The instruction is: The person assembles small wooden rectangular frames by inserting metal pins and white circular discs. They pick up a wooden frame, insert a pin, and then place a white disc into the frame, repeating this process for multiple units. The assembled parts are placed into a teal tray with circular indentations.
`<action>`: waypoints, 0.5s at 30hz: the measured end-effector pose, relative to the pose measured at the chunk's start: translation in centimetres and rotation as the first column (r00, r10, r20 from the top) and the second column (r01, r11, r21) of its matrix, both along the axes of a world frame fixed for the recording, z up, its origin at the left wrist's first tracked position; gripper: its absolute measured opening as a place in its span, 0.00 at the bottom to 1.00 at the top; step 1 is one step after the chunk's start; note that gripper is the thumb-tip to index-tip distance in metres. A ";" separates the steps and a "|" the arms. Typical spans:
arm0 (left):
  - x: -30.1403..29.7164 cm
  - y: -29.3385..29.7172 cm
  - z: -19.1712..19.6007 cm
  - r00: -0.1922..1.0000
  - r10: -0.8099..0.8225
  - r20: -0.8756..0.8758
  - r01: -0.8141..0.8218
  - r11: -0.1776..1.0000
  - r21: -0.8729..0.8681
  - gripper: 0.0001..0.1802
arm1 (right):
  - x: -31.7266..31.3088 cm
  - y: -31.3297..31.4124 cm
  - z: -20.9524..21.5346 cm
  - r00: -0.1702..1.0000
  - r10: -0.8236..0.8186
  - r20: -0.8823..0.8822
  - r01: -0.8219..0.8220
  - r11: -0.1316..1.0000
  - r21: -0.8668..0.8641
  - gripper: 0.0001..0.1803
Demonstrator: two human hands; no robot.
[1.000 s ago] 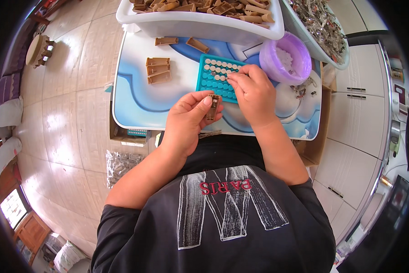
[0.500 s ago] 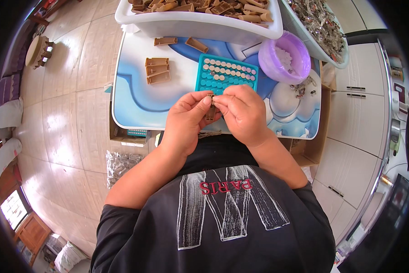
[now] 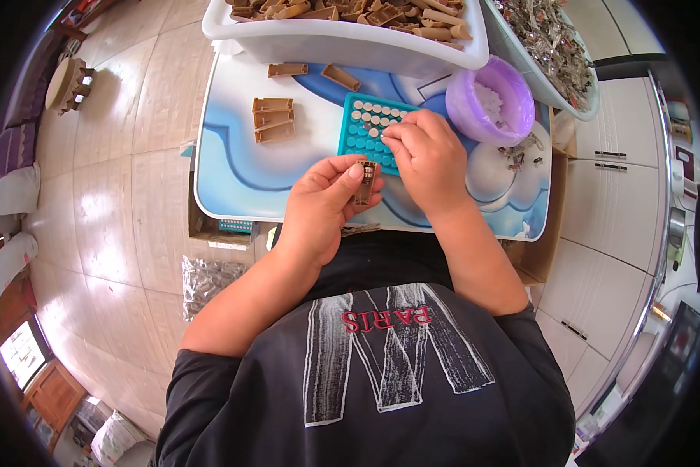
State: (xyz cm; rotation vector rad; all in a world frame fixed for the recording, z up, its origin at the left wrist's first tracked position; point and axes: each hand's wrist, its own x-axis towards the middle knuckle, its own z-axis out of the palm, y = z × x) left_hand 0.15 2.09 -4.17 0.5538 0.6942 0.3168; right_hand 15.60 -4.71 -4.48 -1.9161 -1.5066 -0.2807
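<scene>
My left hand (image 3: pixel 324 198) grips a brown plastic shell (image 3: pixel 363 187), a narrow open casing held upright with small shiny metal parts inside its upper end. The thumb presses on its left edge. My right hand (image 3: pixel 426 159) is over the teal tray (image 3: pixel 342 138), thumb and forefinger pinched together at its surface. A small round pale piece (image 3: pixel 374 132) sits in the tray just left of those fingertips. Whatever is between them is too small and covered to tell. Rows of similar pale round pieces fill the tray's far part; my right hand hides its right side.
Several brown shells (image 3: pixel 273 118) lie on the blue-and-white table (image 3: pixel 233 175). A white bin (image 3: pixel 350 45) heaped with brown plastic parts stands at the back. On the right are a purple bowl (image 3: pixel 465 105) with white bits and a basket (image 3: pixel 585 105) of shiny parts.
My right hand has left the brown shell and moved up and right to the teal tray. My left hand still holds the shell, whose inside now shows.
</scene>
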 end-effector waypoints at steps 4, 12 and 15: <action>0.1 0.0 0.0 1.000 0.010 0.003 -0.010 1.000 -0.005 0.11 | -1.2 -0.8 1.2 0.979 0.087 -0.183 -0.073 0.994 0.081 0.07; -0.1 -0.1 -0.3 1.000 0.003 0.000 -0.003 1.000 0.011 0.11 | -2.6 -1.2 1.3 0.974 0.153 -0.164 -0.145 0.988 0.059 0.08; 0.0 -0.2 -0.5 1.000 0.007 0.010 -0.007 1.000 0.014 0.11 | -2.7 -1.3 0.9 0.968 0.151 -0.202 -0.147 0.988 0.037 0.08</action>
